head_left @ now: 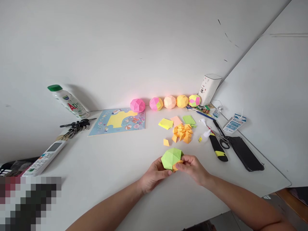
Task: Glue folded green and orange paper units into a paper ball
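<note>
A green folded-paper ball [171, 158] with some orange at its lower right is held above the front of the table. My left hand [155, 173] cups it from the left, thumb along the lower edge. My right hand [193, 168] is closed on its right side, thumb pressing an orange paper piece [176, 166] against the ball. Just beyond it lie a pile of folded orange paper pieces [183, 132] and one loose orange piece [166, 142]. Behind these are yellow paper sheets [166, 123], pink sheets [176, 121] and green sheets [189, 120].
Several finished paper balls [137, 105] line the wall, beside a white box [209, 89]. On the right lie a box cutter [218, 147], scissors [224, 143], a black phone case [245, 154] and a carton [235, 123]. Leftward are a puzzle board [101, 123], bottle [69, 102] and keys [78, 125].
</note>
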`<act>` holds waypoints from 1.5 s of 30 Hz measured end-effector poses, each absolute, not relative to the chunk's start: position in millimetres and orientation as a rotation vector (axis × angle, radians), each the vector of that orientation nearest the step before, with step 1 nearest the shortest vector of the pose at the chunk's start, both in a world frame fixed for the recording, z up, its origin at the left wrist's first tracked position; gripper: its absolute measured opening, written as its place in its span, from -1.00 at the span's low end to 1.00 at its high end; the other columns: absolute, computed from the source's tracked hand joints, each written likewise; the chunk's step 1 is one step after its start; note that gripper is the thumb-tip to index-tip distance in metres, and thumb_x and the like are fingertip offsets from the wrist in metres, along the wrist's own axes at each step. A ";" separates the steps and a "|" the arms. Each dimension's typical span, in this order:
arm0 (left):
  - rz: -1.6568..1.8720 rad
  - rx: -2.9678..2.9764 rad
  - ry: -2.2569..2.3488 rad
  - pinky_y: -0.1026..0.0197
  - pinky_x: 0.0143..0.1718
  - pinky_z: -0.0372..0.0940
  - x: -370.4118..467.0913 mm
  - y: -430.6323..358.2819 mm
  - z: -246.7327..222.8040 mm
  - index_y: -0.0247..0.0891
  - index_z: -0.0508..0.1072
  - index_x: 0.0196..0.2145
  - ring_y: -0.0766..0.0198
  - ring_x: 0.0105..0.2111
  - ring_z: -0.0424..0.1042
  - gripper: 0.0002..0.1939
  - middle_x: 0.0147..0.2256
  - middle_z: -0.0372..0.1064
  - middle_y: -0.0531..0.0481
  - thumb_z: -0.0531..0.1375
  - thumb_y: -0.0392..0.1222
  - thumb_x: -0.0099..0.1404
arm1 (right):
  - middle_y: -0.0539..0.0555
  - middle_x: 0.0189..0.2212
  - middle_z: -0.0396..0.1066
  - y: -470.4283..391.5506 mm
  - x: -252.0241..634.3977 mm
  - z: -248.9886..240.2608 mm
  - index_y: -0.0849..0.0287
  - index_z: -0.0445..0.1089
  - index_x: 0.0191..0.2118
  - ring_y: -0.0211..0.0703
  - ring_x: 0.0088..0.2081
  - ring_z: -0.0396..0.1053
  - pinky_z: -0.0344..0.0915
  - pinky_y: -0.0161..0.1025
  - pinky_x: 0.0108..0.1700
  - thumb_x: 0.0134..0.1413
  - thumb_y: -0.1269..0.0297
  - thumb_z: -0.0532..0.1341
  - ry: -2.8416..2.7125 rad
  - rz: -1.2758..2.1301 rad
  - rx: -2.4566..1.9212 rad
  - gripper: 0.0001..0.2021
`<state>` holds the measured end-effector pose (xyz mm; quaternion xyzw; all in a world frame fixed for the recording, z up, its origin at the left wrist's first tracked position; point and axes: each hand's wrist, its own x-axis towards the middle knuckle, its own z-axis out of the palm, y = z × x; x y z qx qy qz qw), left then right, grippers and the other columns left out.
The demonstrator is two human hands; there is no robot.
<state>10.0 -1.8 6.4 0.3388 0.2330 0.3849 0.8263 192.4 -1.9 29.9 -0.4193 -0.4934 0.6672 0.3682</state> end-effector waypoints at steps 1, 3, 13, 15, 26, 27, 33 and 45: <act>0.812 0.722 0.497 0.06 -0.04 0.18 10.1 -2.0 7.0 -0.25 0.42 -0.15 0.14 -0.18 0.38 -0.61 -0.21 0.44 -0.11 0.33 -0.31 0.02 | 0.00 -0.46 0.39 -2.2 192.0 30.2 0.22 0.44 -0.41 -0.18 -0.35 0.32 0.26 -0.23 -0.25 -0.08 0.14 0.33 -1.294 1.705 -1.081 -0.77; 0.809 0.728 0.494 0.03 0.01 0.15 9.9 -2.3 8.7 -0.25 0.42 -0.11 0.10 -0.13 0.38 -0.57 -0.16 0.43 -0.12 0.34 -0.30 0.02 | 0.02 -0.44 0.38 -2.5 191.5 30.1 0.23 0.44 -0.38 -0.18 -0.34 0.30 0.25 -0.23 -0.24 -0.07 0.14 0.32 -1.369 1.680 -1.072 -0.76; 0.759 0.799 0.494 0.04 -0.01 0.17 6.0 -2.8 10.6 -0.29 0.44 -0.10 0.02 -0.08 0.36 -0.51 -0.13 0.43 -0.18 0.37 -0.26 -0.04 | -0.02 -0.49 0.31 -6.3 189.2 25.9 0.23 0.41 -0.42 -0.24 -0.41 0.25 0.22 -0.26 -0.32 -0.14 0.18 0.38 -1.283 1.791 -0.991 -0.76; 0.779 0.795 0.503 0.04 -0.02 0.17 6.7 -3.5 10.3 -0.25 0.42 -0.07 0.04 -0.08 0.35 -0.47 -0.11 0.42 -0.16 0.38 -0.28 -0.05 | -0.02 -0.49 0.34 -6.3 188.1 27.4 0.22 0.42 -0.42 -0.23 -0.41 0.28 0.23 -0.25 -0.30 -0.13 0.18 0.37 -1.237 1.785 -0.964 -0.78; 0.776 0.735 0.565 0.04 -0.06 0.19 8.4 -8.8 8.5 -0.33 0.51 -0.23 0.07 -0.20 0.40 -0.68 -0.30 0.48 -0.14 0.35 -0.23 0.01 | -0.03 -0.51 0.31 -7.2 184.0 16.8 0.24 0.43 -0.41 -0.28 -0.45 0.21 0.16 -0.30 -0.38 -0.21 0.15 0.41 -1.253 1.790 -1.009 -0.72; 0.781 0.706 0.557 0.04 -0.07 0.20 8.8 -9.0 8.7 -0.33 0.50 -0.23 0.07 -0.21 0.41 -0.69 -0.31 0.48 -0.14 0.34 -0.22 0.02 | -0.03 -0.51 0.32 -6.4 185.7 17.9 0.24 0.44 -0.38 -0.29 -0.45 0.21 0.16 -0.31 -0.40 -0.20 0.14 0.41 -1.270 1.818 -1.007 -0.71; 0.865 0.597 0.569 0.18 -0.17 0.23 8.9 -5.8 7.0 -0.37 0.51 -0.41 0.20 -0.29 0.37 -0.86 -0.35 0.42 -0.11 0.32 -0.25 0.04 | -0.01 -0.54 0.36 11.6 209.1 31.3 0.20 0.46 -0.41 -0.27 -0.50 0.25 0.18 -0.32 -0.46 -0.09 0.10 0.32 -1.612 1.615 -1.273 -0.76; 0.860 0.474 0.550 0.22 -0.26 0.28 6.7 0.5 1.6 -0.37 0.50 -0.33 0.27 -0.36 0.38 -0.85 -0.37 0.41 -0.09 0.29 -0.29 0.10 | 0.12 -0.42 0.28 38.0 255.8 42.9 0.17 0.30 -0.29 -0.02 -0.29 0.28 0.25 -0.07 -0.17 -0.04 0.21 0.26 -1.369 -0.387 -1.459 -0.79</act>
